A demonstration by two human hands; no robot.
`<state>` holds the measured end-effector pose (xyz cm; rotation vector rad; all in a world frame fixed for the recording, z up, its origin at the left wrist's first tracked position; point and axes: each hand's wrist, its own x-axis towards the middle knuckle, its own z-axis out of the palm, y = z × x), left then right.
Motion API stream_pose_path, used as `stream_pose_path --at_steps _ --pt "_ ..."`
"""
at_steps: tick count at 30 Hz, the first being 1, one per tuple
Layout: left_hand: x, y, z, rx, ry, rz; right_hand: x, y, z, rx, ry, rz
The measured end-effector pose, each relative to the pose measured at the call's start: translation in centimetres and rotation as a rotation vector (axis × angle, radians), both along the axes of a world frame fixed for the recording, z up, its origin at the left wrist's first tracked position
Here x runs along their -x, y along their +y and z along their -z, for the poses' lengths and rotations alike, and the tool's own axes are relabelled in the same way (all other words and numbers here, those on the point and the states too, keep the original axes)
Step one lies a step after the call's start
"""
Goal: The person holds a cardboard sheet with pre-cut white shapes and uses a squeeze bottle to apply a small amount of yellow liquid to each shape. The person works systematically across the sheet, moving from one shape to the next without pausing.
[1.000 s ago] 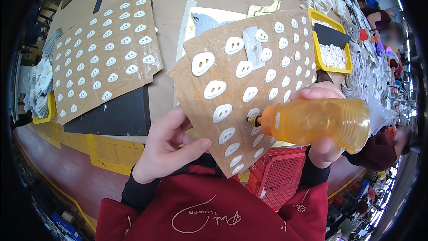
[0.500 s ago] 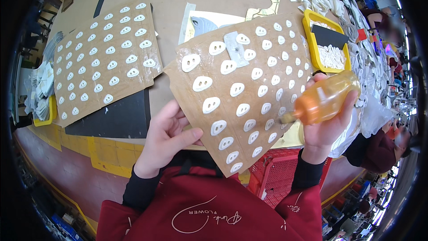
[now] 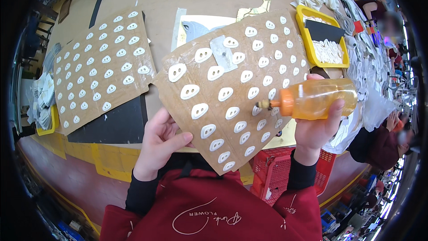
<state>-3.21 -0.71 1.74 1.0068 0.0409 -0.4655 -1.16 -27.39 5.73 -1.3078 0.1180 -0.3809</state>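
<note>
My left hand (image 3: 159, 143) holds the near edge of a brown cardboard sheet (image 3: 236, 87) covered with several small white oval pieces, each with two holes. The sheet is tilted up toward me. My right hand (image 3: 317, 127) grips an orange squeeze bottle (image 3: 318, 99) lying sideways, its nozzle pointing left and touching the sheet beside a white piece in the right half.
A second cardboard sheet (image 3: 100, 67) of white pieces lies flat on the table at left, over a black mat (image 3: 113, 127). A yellow tray (image 3: 327, 44) with white pieces stands at back right. A red basket (image 3: 274, 174) sits below the table edge. Another person (image 3: 383, 131) is at right.
The bottle has swung from tilted to level and its nozzle now meets the sheet further left. The sheet has shifted slightly in my left hand.
</note>
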Motion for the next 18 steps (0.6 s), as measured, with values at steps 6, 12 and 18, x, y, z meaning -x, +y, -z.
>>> stream_pose_path --at_steps 6,12,18 --pt "0.3 -0.3 -0.1 -0.007 -0.089 -0.032 0.0 1.0 0.3 0.269 -0.002 -0.024" --pt "0.5 -0.3 -0.3 0.006 -0.083 -0.030 0.0 1.4 1.0 0.179 0.043 -0.030" --pt "0.7 -0.3 -0.7 0.024 -0.084 -0.009 -0.3 1.9 1.4 0.145 0.048 0.044"
